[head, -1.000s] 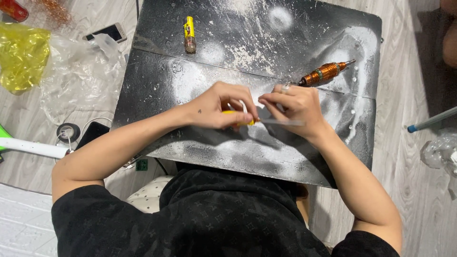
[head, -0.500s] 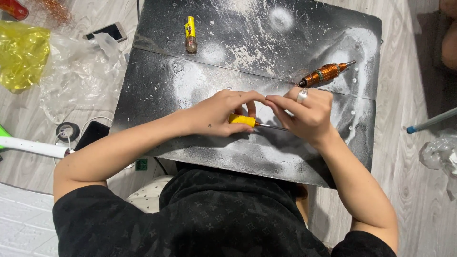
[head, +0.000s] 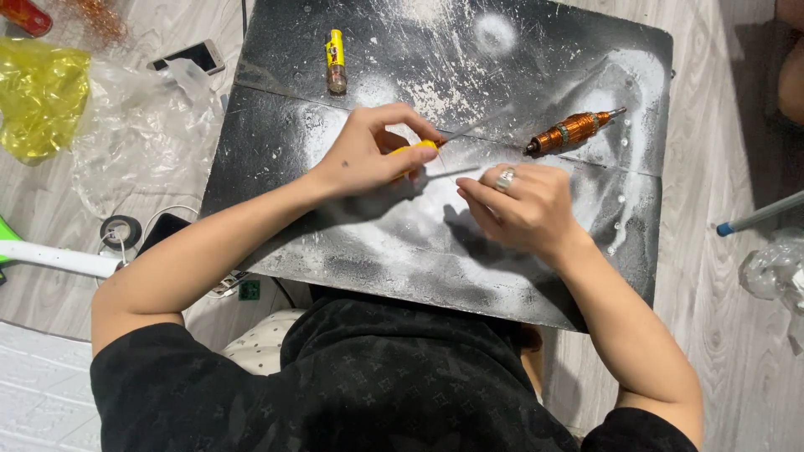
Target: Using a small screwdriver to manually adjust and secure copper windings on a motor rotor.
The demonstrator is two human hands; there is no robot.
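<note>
Head cam, yellow-label tube [head: 335, 60], L hand [head: 368, 155] gripping yellow tool [head: 416, 149]

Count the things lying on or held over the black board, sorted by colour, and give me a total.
Yellow: 2, the yellow-handled tool in the left hand and the small yellow bottle.
Copper-orange: 1, the copper-coloured handpiece.
Clear or pale: 1, the thin strip at the right hand.
Total: 4 on the black board.

A black bench [head: 586, 251], dusted white, stands on a pale wood-grain floor [head: 720, 335]. White ribbed flooring [head: 42, 393] shows at the lower left. The light is even.
</note>
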